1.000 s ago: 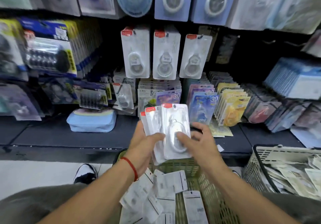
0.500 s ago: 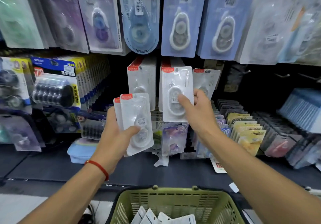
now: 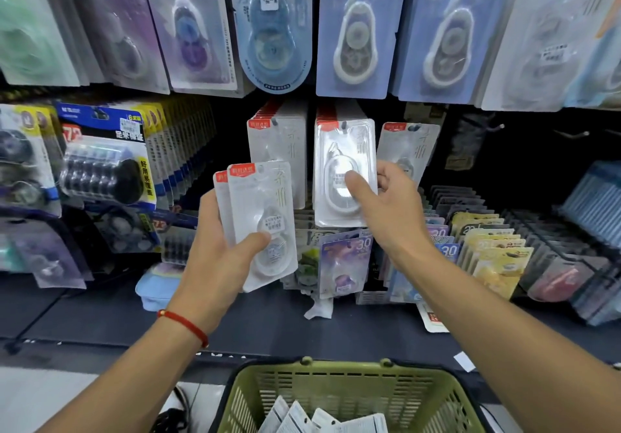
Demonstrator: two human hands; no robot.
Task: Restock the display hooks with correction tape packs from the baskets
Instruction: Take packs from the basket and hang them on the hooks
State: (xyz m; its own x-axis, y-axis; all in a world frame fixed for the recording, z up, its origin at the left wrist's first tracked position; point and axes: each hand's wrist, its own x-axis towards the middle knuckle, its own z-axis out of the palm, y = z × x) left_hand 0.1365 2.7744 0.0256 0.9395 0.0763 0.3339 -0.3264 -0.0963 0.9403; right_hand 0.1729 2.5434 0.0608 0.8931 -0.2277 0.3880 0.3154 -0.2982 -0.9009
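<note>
Head view, right grip: the right hand [image 3: 389, 210] pinches one correction tape pack [image 3: 342, 170], thumb on the blister, fingers behind, so the card stays flat and its hang hole faces the middle hook [image 3: 343, 124].
Head view, left grip: the left hand [image 3: 221, 254] clamps a spare stack of packs [image 3: 258, 217], thumb across the front, upright and near the hooks, probably to feed the right.
Pack position: its top is level with the hook; whether it is threaded I cannot tell.
Supply: the green basket [image 3: 336, 370] sits directly below with more packs.
</note>
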